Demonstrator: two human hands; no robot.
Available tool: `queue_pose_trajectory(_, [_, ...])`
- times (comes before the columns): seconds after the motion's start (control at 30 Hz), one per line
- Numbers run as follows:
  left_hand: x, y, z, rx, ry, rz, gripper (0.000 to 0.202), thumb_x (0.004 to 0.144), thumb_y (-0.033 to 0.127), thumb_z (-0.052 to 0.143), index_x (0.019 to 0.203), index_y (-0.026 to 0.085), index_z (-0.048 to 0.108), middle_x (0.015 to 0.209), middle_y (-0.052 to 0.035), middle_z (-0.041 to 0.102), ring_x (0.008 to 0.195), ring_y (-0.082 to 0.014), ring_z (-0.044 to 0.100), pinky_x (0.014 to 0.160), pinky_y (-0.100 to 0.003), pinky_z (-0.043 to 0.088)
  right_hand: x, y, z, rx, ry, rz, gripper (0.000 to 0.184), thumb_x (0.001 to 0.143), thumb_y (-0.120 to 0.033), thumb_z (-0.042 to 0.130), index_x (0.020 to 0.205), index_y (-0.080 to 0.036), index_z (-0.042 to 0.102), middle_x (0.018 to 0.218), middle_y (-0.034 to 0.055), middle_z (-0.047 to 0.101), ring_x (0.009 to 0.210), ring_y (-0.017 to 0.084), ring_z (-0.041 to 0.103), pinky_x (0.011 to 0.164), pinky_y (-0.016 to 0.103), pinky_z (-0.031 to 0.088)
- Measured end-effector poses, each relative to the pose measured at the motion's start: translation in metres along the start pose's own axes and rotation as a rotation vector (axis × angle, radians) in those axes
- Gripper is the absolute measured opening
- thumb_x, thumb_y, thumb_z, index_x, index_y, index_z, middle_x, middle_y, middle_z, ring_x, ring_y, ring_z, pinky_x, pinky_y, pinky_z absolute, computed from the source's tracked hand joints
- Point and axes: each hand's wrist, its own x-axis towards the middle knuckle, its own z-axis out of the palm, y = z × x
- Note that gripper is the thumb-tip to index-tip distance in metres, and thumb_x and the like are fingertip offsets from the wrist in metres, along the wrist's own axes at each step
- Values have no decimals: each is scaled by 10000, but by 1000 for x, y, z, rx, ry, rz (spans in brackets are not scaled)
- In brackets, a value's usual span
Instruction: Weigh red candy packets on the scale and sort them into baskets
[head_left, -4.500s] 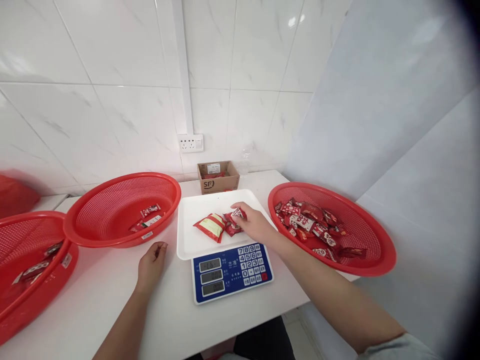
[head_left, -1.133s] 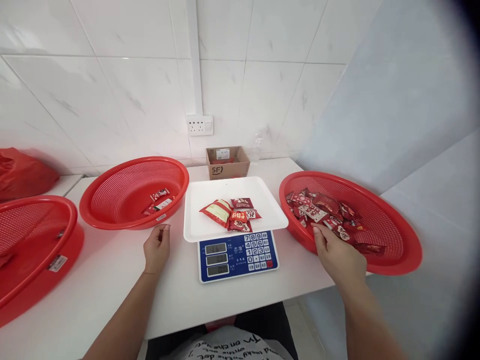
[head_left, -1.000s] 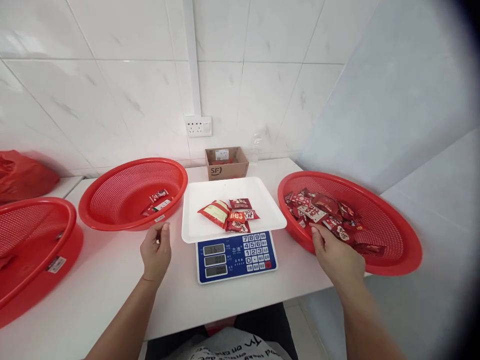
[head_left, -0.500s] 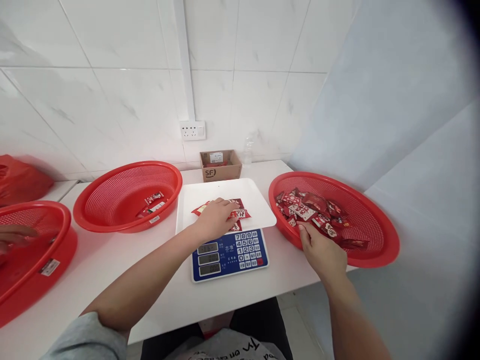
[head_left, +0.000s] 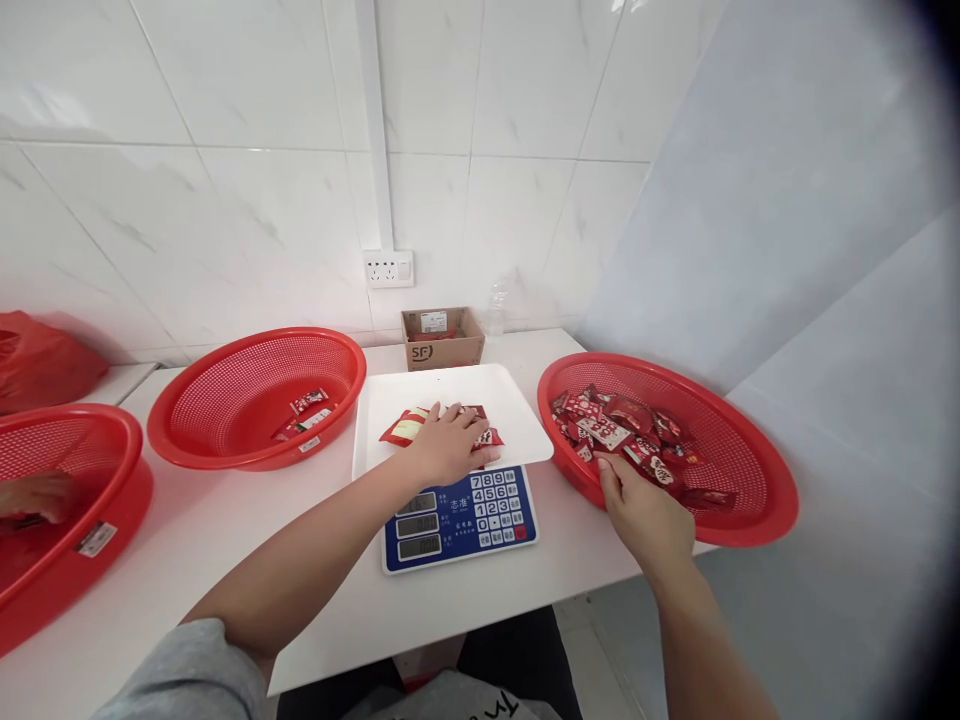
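Observation:
My left hand [head_left: 448, 447] reaches across onto the white tray [head_left: 521, 412] of a blue electronic scale [head_left: 459, 515]. Its fingers curl over a small pile of red snack packets [head_left: 400, 429] lying there, hiding most of them. My right hand [head_left: 645, 505] is at the near rim of the red basket on the right [head_left: 754, 475], fingers bent over the edge. That basket holds several red snack packets [head_left: 622, 425]. Neither hand is lifted off what it touches.
A second red basket [head_left: 225, 400] left of the scale holds a few packets [head_left: 304, 415]. A third basket [head_left: 112, 470] at far left has another person's hand [head_left: 37, 495] in it. A cardboard box [head_left: 441, 340], a clear bottle [head_left: 495, 308] and a wall socket [head_left: 388, 268] are behind.
My left hand left the table beside the scale and moved onto the packets on the tray. My right hand stayed at the right basket's rim. Another person's hand appeared in the far-left basket.

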Motion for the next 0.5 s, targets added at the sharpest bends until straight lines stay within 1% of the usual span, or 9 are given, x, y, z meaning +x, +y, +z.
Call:
queue_pose_trajectory(0.03, [-2, 0, 0, -6, -23, 11, 575, 882, 554, 270, 1304, 205, 447, 1427, -123, 372, 1329, -326, 260, 1058, -572, 145, 0, 0, 0, 3, 0, -3, 538, 906, -459, 137, 1190, -290, 561, 941, 79, 699, 717, 246, 627, 520, 303, 375])
queue_pose_trajectory(0.13, [-7, -2, -3, -30, -37, 57, 559, 875, 572, 270, 1289, 251, 463, 1431, -99, 372, 1341, -321, 239, 1064, -572, 125, 0, -1, 1, -6, 3, 14, 527, 905, -467, 147, 1192, -300, 556, 955, 67, 698, 721, 241, 622, 525, 296, 357])
queue_pose_trajectory(0.2, [-10, -4, -7, -64, -34, 73, 552, 881, 558, 275, 1294, 240, 458, 1431, -99, 372, 1350, -312, 223, 1074, -560, 116, 0, -1, 1, -15, 9, 38, 516, 906, -467, 154, 1194, -311, 553, 958, 56, 699, 725, 234, 621, 531, 287, 345])
queue_pose_trajectory(0.27, [-17, -4, -14, -131, 10, 83, 536, 891, 532, 285, 1303, 228, 444, 1429, -88, 378, 1359, -290, 209, 1092, -532, 112, 0, -2, 1, -17, 12, 55, 506, 906, -465, 159, 1196, -322, 549, 956, 47, 700, 730, 227, 619, 528, 277, 333])
queue_pose_trajectory(0.3, [-22, -4, -19, -180, 58, 77, 517, 896, 514, 293, 1300, 230, 445, 1421, -77, 392, 1360, -272, 214, 1100, -507, 125, 0, -2, 1, -17, 7, 58, 504, 906, -464, 160, 1198, -324, 547, 948, 47, 702, 727, 226, 618, 523, 274, 327])
queue_pose_trajectory(0.37, [-39, -3, -30, -308, 201, 29, 470, 904, 479, 304, 1273, 238, 470, 1386, -52, 443, 1341, -231, 274, 1100, -435, 206, 0, -1, 2, -18, -1, 61, 506, 906, -466, 161, 1200, -321, 546, 922, 50, 705, 706, 224, 616, 507, 271, 315])
queue_pose_trajectory(0.43, [-62, -4, -38, -456, 380, -79, 429, 907, 452, 318, 1224, 235, 511, 1319, -47, 517, 1272, -199, 395, 1044, -358, 332, 0, 1, 3, -22, -2, 60, 507, 905, -468, 168, 1201, -314, 550, 891, 56, 708, 670, 221, 613, 493, 271, 305])
queue_pose_trajectory(0.5, [-89, -9, -40, -568, 559, -198, 385, 898, 437, 356, 1141, 225, 566, 1208, -48, 603, 1147, -186, 524, 959, -318, 422, 1, 2, 5, -29, 9, 55, 504, 904, -468, 181, 1196, -307, 559, 878, 59, 709, 642, 218, 610, 484, 272, 298])
